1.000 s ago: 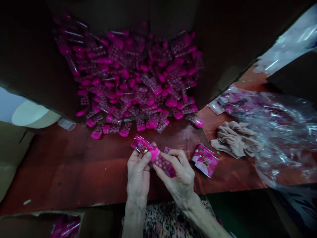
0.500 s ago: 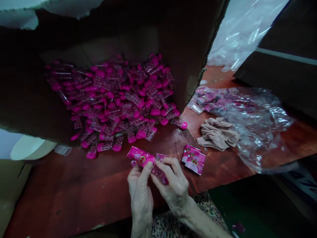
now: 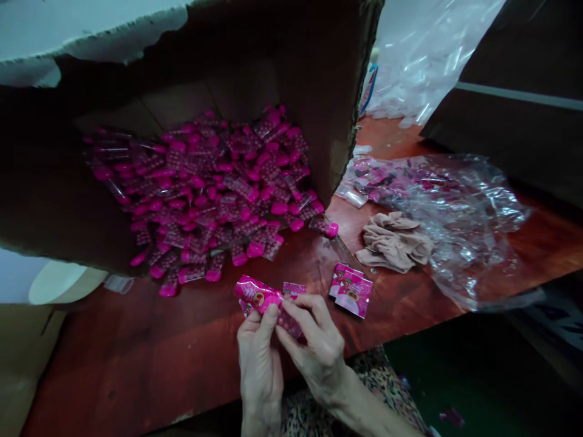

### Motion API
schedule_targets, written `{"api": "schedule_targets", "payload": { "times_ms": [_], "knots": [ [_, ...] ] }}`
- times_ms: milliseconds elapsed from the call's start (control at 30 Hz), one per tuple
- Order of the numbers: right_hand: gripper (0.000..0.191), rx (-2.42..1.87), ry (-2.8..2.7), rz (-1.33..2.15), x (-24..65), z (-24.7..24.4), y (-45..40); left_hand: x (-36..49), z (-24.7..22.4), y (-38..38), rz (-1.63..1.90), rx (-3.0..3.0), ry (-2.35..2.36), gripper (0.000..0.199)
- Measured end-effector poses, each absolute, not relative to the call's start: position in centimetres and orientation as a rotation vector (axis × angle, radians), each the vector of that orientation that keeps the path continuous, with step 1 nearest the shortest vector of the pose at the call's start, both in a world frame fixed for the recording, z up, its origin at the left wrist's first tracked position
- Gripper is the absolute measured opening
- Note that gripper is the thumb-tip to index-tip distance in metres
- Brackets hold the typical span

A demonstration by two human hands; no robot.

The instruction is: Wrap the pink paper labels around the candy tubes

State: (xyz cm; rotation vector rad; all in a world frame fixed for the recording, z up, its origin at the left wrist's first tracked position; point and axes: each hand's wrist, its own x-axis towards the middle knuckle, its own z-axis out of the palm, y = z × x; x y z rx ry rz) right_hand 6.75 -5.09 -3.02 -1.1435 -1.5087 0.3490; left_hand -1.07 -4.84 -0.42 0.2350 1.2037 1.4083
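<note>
Both hands meet over the front of the red-brown table (image 3: 182, 346). Between my left hand (image 3: 260, 352) and my right hand (image 3: 316, 346) is a small clear container of pink beads (image 3: 288, 321), with a printed pink label (image 3: 255, 294) at its upper left end. My left thumb and fingers pinch the label side; my right fingers close on the container. Another pink label (image 3: 294, 289) lies just behind the fingers. Right of my hands, overlapping pink labels (image 3: 354, 294) lie on the table. Fingertips partly hide the join between label and container.
A cardboard box (image 3: 337, 121) lies open toward me, with many pink-capped containers (image 3: 204, 200) spilling out. To the right are a crumpled beige cloth (image 3: 395, 241) and a clear plastic bag (image 3: 473, 224). A pale bowl (image 3: 66, 282) stands at left.
The label's printed face has turned slightly and covers more of the container's pink cap. Both hands keep their hold. The whole view has shifted a little.
</note>
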Motion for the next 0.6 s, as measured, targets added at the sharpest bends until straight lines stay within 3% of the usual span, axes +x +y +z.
{"api": "schedule_targets", "payload": {
  "times_ms": [433, 600],
  "knots": [
    [0.028, -1.158, -1.491, 0.369, 7.2, -2.7, -4.6, -1.2, -0.9, -4.8, 1.371, 0.271, 1.213, 0.016],
    [0.032, -1.19, -1.446, 0.761, 7.5, -2.0, -4.2, -2.3, -0.9, -4.1, 1.442, 0.163, 1.174, 0.016]
  ]
}}
